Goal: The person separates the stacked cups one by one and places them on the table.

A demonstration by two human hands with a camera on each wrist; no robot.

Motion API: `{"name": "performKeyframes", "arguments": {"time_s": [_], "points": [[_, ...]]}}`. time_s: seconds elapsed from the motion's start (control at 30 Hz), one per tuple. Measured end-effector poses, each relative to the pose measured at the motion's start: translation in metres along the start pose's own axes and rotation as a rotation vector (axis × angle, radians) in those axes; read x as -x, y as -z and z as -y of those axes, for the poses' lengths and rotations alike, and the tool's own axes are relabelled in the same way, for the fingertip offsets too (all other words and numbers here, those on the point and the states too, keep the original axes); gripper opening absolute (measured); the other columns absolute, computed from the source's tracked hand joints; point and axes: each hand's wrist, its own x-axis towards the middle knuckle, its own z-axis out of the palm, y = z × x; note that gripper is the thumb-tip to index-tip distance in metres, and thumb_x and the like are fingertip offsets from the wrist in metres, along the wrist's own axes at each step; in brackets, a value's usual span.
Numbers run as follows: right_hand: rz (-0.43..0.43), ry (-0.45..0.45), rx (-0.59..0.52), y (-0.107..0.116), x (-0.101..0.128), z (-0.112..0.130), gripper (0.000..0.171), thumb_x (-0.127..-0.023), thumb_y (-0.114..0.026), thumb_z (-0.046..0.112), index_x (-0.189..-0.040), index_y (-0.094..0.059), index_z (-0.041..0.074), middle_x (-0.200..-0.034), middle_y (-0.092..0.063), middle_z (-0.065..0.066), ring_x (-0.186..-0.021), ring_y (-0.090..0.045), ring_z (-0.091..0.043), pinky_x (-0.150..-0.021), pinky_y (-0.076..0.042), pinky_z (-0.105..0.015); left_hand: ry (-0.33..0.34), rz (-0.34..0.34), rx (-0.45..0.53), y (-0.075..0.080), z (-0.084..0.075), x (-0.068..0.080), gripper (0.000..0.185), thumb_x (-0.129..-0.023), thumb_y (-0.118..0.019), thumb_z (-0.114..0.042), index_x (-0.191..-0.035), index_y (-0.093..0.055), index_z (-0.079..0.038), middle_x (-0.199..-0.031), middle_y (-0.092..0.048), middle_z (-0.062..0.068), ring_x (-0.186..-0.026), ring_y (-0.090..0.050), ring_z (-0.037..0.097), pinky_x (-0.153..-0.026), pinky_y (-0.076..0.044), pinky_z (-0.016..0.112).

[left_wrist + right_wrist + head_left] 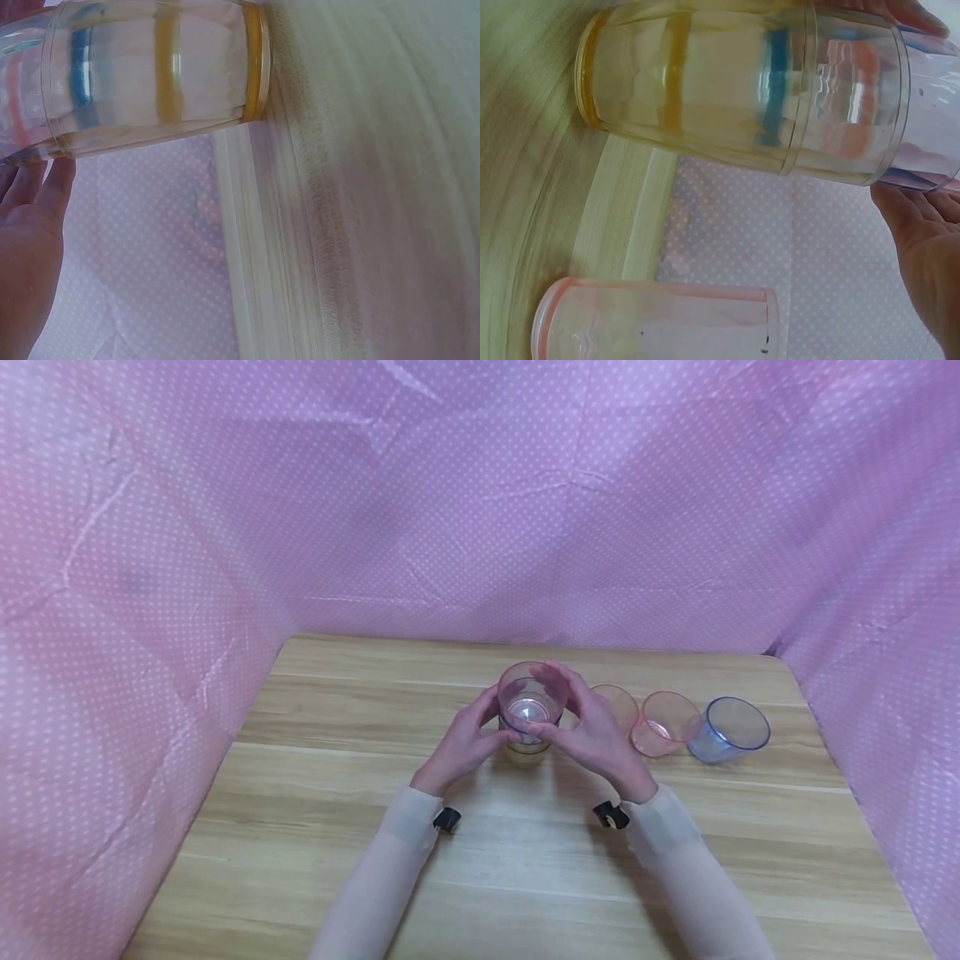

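Wooden table [315, 827], pink dotted drapes [150, 527] — your left hand [468, 745] and right hand [588, 731] cup the stacked cups [531, 710], fingers curled round.

We see a wooden table [315, 827] with pale planks running 9 to 3 o'clock, their grain and seams plain under soft, even light. Pink cloth [480, 510] dotted with white hangs behind it at 12 o'clock and closes in along both sides at 9 and 3 o'clock. The cloth is creased and wrinkled, with fold lines across it. At 2 o'clock we notice a small dark gap [772, 649] where cloth meets table.
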Motion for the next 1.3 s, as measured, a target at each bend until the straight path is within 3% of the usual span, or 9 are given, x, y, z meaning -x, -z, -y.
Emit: {"name": "performKeyframes", "arguments": {"time_s": [1.3], "points": [[-0.031,0.024,-0.052,-0.0042,0.0023,-0.0055,0.078,-0.088,-0.083,0.007,-0.153,-0.04,0.004,-0.152,-0.055,-0.009,-0.14,-0.05,-0.025,-0.116,-0.044,-0.045,-0.058,0.017,-0.016,0.0009,0.0033,0.0015,0.076,-0.091,-0.078,-0.005,-0.157,-0.039,-0.006,-0.152,-0.053,0.015,-0.14,-0.052,0.029,-0.12,-0.04,0.035]]}}
